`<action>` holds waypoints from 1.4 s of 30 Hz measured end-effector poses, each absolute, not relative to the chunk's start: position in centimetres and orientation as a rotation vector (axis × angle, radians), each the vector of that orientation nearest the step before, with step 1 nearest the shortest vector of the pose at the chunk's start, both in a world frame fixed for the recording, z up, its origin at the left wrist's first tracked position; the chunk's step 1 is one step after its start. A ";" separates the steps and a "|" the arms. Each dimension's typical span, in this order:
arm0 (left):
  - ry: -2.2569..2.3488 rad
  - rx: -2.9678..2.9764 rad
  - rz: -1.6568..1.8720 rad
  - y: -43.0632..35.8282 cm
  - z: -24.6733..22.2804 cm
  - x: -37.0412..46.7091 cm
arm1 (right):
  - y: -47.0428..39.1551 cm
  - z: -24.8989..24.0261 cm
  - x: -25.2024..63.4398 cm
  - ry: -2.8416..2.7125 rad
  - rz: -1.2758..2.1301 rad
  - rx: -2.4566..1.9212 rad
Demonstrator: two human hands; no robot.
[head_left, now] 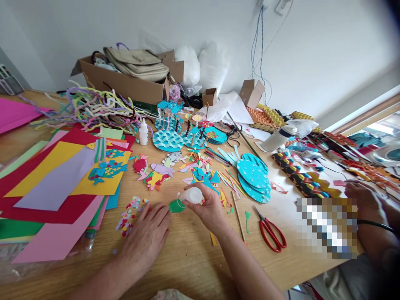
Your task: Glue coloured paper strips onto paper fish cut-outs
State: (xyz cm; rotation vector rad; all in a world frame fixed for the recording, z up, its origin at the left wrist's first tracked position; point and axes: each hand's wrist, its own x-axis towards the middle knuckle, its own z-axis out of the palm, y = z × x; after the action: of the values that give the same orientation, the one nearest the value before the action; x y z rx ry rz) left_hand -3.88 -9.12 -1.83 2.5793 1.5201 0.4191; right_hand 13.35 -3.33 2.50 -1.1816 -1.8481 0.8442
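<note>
A small white glue bottle is in my right hand, tipped nozzle-down over a green paper cutout. The hand closes around the bottle and hides part of it. My left hand lies flat on the table, fingers stretched toward the cutout's left edge; whether they touch it I cannot tell. Colourful paper dots are scattered beside that hand. Just beyond are paper fish cutouts in purple, yellow and red. Blue and multicoloured paper scraps sit behind my right hand.
Red-handled scissors and a wooden stick lie to the right. Coloured paper sheets spread across the left. Another glue bottle stands near wavy blue discs. A co-worker's hand is at the far right.
</note>
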 end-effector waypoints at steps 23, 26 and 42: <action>1.534 2.563 0.403 -9.2 -1.7 -3.8 | -3.3 2.4 12.8 -1.886 0.869 -1.134; 1.520 2.576 0.396 -9.1 -1.6 -3.9 | -3.1 2.4 14.0 -1.832 0.877 -1.193; 1.514 2.661 0.520 -9.1 -2.2 -4.0 | -4.5 2.9 14.8 -1.889 0.844 -1.197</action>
State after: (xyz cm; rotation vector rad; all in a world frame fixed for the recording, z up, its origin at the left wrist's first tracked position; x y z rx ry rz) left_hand -4.03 -9.14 -2.21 2.6609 1.5138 0.5201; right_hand 14.84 -4.54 2.89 -1.1968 -1.8894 0.8440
